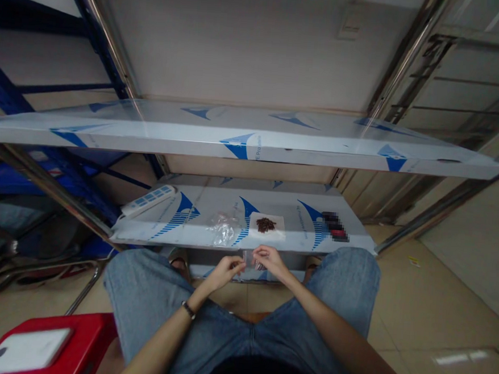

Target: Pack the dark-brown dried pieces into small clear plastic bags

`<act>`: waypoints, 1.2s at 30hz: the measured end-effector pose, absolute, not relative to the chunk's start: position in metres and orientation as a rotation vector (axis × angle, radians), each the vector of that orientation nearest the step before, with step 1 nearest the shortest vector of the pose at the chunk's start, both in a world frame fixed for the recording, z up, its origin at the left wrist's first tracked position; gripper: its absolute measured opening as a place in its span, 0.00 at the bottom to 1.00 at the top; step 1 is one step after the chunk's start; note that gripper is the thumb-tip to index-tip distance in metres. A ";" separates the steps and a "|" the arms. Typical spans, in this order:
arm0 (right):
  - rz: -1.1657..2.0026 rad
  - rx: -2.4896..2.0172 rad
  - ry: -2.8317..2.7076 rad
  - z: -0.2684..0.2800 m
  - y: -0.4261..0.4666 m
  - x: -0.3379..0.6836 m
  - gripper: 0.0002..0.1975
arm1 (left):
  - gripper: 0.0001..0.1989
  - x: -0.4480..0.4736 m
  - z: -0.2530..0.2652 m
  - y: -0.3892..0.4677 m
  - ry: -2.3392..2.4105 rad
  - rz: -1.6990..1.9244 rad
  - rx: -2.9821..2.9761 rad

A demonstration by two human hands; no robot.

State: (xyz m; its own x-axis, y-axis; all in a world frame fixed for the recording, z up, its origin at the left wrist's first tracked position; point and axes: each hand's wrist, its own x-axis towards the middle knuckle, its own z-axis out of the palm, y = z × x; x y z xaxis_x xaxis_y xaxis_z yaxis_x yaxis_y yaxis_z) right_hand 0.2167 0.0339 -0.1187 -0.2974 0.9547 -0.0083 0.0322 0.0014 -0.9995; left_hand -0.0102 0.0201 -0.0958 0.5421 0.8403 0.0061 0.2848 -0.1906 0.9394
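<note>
While I am sitting with my jeans (152,294) spread wide before a low, film-covered shelf (296,191), both my hands are holding a small clear plastic bag (246,256) just in front of its edge. A heap of small dark-brown pieces (266,225) is lying on a white sheet (281,230) on the shelf, beyond my hands; crumpled clear plastic (223,229) is resting left of it. By my judgement the work is only partway along: one bag is in hand, and a good heap is remaining on the sheet. Whether any pieces are sitting inside the bag — I cannot tell. My forearms are slanting inward, hands almost meeting between my knees. My left hand (229,269) is pinching one side of the bag between thumb and fingers; my right hand (270,261) is bending downward, fingertips pinching the other side. A dark bracelet (188,310) is circling my left wrist.
</note>
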 end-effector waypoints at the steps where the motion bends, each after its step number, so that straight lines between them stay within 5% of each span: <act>1: 1.404 -1.080 -1.444 -0.118 0.035 0.217 0.23 | 0.26 -0.009 -0.097 0.022 0.940 0.681 1.709; 13: 1.366 -1.157 -1.410 -0.132 0.047 0.214 0.22 | 0.29 -0.004 -0.113 0.042 1.022 0.832 1.398; 20: 0.725 -1.079 -1.807 -0.112 0.040 0.212 0.21 | 0.25 -0.004 -0.112 0.046 1.090 0.880 1.293; 24: 0.845 -1.037 -1.807 -0.113 0.036 0.203 0.06 | 0.24 0.001 -0.110 0.046 1.055 0.844 1.298; 36: 1.218 -1.047 -1.468 -0.124 0.042 0.199 0.20 | 0.29 0.021 -0.126 0.053 0.989 0.808 1.395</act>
State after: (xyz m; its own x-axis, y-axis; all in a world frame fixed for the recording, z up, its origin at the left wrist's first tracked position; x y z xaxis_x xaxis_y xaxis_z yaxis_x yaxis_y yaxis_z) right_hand 0.1993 0.0417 -0.1237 -0.2053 0.9697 0.1326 0.0488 0.1455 -0.9882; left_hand 0.0208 0.0534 -0.1261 0.4000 0.9128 -0.0821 0.1018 0.0448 0.9938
